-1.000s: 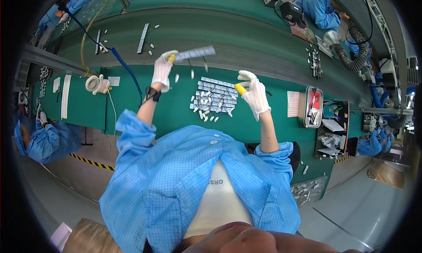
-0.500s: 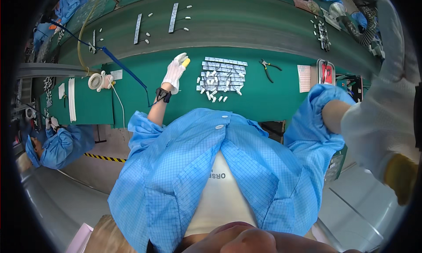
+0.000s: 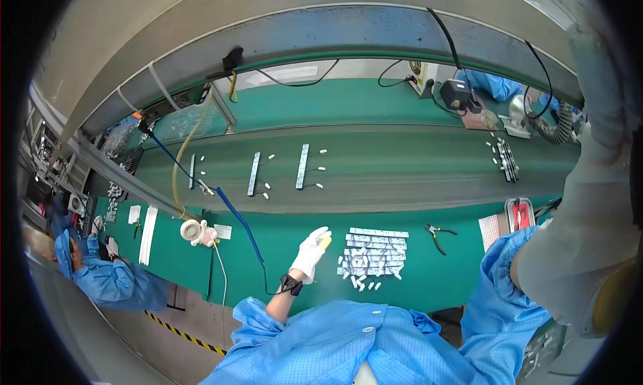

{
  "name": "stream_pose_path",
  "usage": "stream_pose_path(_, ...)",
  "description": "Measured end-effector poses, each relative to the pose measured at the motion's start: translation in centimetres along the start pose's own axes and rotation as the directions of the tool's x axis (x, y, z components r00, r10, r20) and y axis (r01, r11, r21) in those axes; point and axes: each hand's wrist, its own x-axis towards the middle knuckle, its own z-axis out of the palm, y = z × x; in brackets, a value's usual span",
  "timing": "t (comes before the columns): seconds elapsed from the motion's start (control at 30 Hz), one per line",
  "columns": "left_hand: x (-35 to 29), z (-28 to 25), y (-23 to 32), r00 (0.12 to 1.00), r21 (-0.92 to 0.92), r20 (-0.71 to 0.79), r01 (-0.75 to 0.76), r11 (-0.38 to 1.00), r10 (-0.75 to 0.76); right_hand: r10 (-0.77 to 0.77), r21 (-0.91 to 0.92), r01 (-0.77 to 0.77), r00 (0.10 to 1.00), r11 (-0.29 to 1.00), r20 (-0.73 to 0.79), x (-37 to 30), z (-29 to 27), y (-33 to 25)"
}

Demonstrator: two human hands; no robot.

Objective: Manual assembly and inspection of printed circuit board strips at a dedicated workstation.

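My left hand (image 3: 310, 256), in a white glove with a yellow fingertip cover, is over the green table with its fingers stretched out and nothing in them. A black wristband (image 3: 290, 285) with a blue coiled cord (image 3: 240, 217) circles that wrist. Just right of this hand lies a stack of light strips (image 3: 378, 233) with several white connectors (image 3: 362, 278) and thin wires. My right hand (image 3: 579, 217), gloved too, is raised very close to the camera at the right rim. Its fingers reach upward, apart from the yellow-covered thumb; it is blurred and partly cut off.
Cutters (image 3: 437, 238) lie right of the strips, near a printed sheet (image 3: 492, 229) and a red-lined tray (image 3: 520, 215). Beyond runs a conveyor belt (image 3: 395, 177) carrying more strips (image 3: 303, 166). A small fan (image 3: 194, 232) stands left. A co-worker (image 3: 100, 278) sits far left.
The view has tilted upward, so the table and belt sit lower and an overhead beam shows. My left hand keeps its place beside the strips; my right hand stays raised at the rim.
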Motion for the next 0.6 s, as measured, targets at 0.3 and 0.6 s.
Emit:
stream_pose_path(0.3, -0.2, -0.5, 2.3, 0.993, 0.039, 0.026, 0.116, 0.992, -0.117, 0.133, 0.079, -0.137, 0.990, 0.987, 0.054, 2.6, 2.5, 2.0)
stream_pose_path(0.6, -0.9, -0.7, 2.6, 0.996, 0.009, 0.072, 0.059, 0.998, -0.060, 0.224, 0.091, -0.237, 0.966, 0.967, 0.128, 2.8, 1.5, -0.3)
